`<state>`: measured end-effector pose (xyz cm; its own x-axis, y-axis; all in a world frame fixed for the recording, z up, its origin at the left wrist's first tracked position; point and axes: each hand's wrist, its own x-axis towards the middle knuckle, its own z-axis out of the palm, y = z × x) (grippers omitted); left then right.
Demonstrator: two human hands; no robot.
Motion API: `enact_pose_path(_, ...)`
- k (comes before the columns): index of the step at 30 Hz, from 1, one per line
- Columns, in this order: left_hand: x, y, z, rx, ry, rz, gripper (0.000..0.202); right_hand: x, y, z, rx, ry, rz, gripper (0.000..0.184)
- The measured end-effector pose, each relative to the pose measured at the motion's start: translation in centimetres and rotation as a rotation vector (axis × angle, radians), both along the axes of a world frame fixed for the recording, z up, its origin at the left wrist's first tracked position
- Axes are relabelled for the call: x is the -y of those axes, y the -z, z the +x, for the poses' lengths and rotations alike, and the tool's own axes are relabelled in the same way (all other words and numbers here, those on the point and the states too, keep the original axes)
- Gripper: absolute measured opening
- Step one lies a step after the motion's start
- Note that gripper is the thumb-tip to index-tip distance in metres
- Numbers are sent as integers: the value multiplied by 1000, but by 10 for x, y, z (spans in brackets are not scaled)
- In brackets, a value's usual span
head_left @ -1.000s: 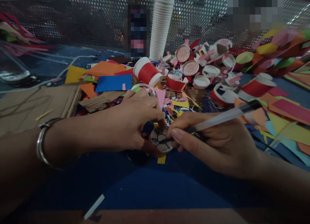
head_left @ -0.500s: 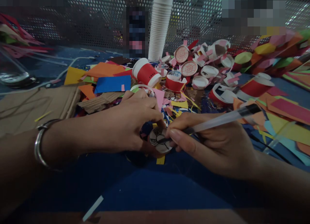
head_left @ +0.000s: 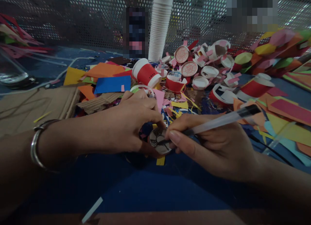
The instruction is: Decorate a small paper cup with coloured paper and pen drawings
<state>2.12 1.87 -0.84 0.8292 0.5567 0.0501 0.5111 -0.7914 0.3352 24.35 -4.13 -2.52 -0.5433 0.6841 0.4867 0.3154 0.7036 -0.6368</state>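
Observation:
My left hand (head_left: pixel 138 121) is closed around the edge of a small round paper-cup base (head_left: pixel 163 148), thumb at the near side and fingers at the far side. Dark pen lines mark the pale disc, with a ring near its middle. In my right hand (head_left: pixel 209 144) is a pen (head_left: pixel 213 120) with a clear barrel and a black end, gripped between thumb and fingers. Its tip rests at or just over the disc; exact contact cannot be made out. A yellow paper strip (head_left: pixel 160 160) sticks out below the disc.
Behind my hands lie a red paper cup (head_left: pixel 147 73), a blue card (head_left: pixel 113 84) and many cut cup bases (head_left: pixel 189 69). A tall stack of white cups (head_left: pixel 160 27) stands at the mesh panel. Cardboard (head_left: pixel 36 103) lies left, coloured paper (head_left: pixel 291 110) right.
Both hands keep nearly the same pose, the pen tip staying on the disc area. More dark lines show on the disc's upper left. The whole view has shifted very slightly.

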Motion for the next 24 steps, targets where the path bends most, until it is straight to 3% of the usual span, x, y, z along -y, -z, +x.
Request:
enact_pose_path(6,0,-4,0,-20,19,53,26,-1,1,-4,-14,-28,-15,16)
enact_pose_path(24,-1,-5,0,-26,21,13,23,-2,2,-3,-21,-46,-39,14)
